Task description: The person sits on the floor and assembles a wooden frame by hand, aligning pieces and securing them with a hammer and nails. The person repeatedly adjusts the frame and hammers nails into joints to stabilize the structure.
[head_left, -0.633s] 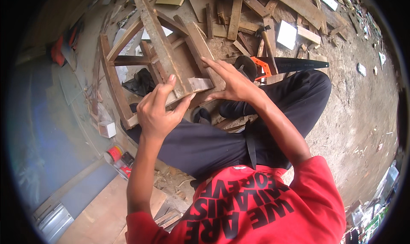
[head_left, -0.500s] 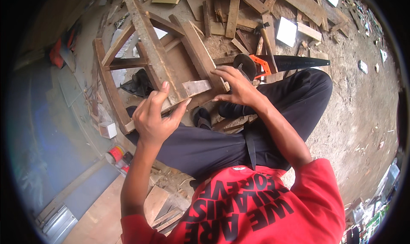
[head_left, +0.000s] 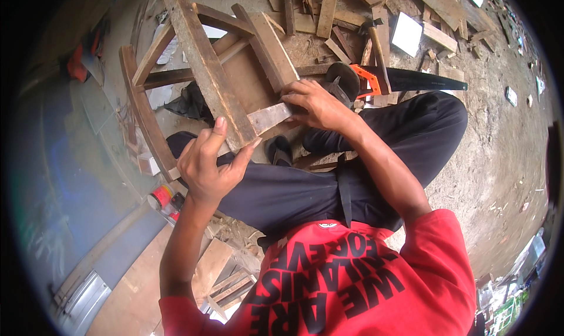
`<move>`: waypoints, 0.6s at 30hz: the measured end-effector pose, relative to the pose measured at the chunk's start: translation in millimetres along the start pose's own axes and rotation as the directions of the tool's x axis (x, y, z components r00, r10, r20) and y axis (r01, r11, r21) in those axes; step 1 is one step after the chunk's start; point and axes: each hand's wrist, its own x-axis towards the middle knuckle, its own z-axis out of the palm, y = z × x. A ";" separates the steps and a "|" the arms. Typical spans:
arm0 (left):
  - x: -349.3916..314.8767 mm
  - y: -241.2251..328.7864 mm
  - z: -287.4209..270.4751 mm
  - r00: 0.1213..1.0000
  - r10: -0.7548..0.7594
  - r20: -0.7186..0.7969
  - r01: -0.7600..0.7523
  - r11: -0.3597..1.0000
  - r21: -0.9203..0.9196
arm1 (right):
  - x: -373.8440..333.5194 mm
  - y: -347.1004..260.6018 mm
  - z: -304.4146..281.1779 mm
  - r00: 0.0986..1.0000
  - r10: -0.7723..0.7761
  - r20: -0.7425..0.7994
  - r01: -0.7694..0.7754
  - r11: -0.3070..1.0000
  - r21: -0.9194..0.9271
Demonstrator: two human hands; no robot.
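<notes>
A wooden frame (head_left: 214,71), built of several beams and crosspieces like a stool or small chair, leans tilted in front of my knees. My left hand (head_left: 205,162) has its thumb and fingers at the near end of the long middle beam, gripping its two sides. The right hand (head_left: 320,105) is closed round the near end of the frame's right-hand beam (head_left: 271,54), beside a short pale crosspiece (head_left: 270,118) joining the two beams. Its fingers hide that beam's end. Below the crosspiece, a foot in dark footwear (head_left: 278,151) shows.
Right of the frame lie a handsaw (head_left: 420,79) with an orange handle, a hammer (head_left: 378,57) and a dark round object (head_left: 343,82). Wood offcuts (head_left: 329,12) and a white square piece (head_left: 406,34) are beyond. At left are a red-and-yellow can (head_left: 158,196) and a bluish sheet (head_left: 64,177).
My right hand has moved left and closed from a spread grasp round the beam's end. The frame has shifted slightly up and left in view; my left hand stays at its beam.
</notes>
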 end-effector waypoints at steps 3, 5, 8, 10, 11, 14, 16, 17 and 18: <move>-3.4 -2.4 1.3 1.000 -0.008 -0.002 0.008 0.999 -0.031 | 1.9 0.8 0.7 1.000 -0.009 0.003 0.009 0.999 0.032; -3.6 -2.4 0.5 1.000 -0.006 -0.005 0.006 1.000 -0.031 | 2.0 0.0 2.1 1.000 -0.009 0.006 0.009 0.999 0.048; -2.1 -1.9 -0.1 1.000 -0.002 -0.008 0.002 0.999 -0.032 | 1.7 -1.9 3.9 1.000 -0.005 0.018 0.004 0.998 0.056; -0.9 -0.8 -0.7 1.000 -0.011 -0.003 0.010 0.999 -0.034 | 1.0 -3.1 4.6 1.000 -0.001 0.019 0.000 0.999 0.052; -1.1 -0.6 -0.6 1.000 -0.015 -0.002 0.015 0.999 -0.034 | 0.1 -2.8 5.9 1.000 -0.002 0.014 0.002 0.999 0.044; -2.4 -2.9 2.0 1.000 0.001 -0.018 -0.001 0.999 -0.041 | -2.5 -1.4 8.2 1.000 -0.011 0.007 0.011 0.999 0.035; -5.0 -1.7 0.9 0.999 -0.032 0.000 0.032 0.997 -0.068 | -1.7 -1.4 7.1 1.000 -0.027 0.015 0.026 0.999 0.047; -5.1 -1.1 1.0 0.999 -0.047 0.011 0.048 0.995 -0.083 | -1.3 0.1 6.8 0.999 -0.022 0.032 0.021 0.999 0.048; -3.7 -0.3 1.3 0.999 -0.038 0.003 0.038 0.995 -0.092 | -0.6 2.1 6.5 0.999 -0.017 0.050 0.015 0.999 0.048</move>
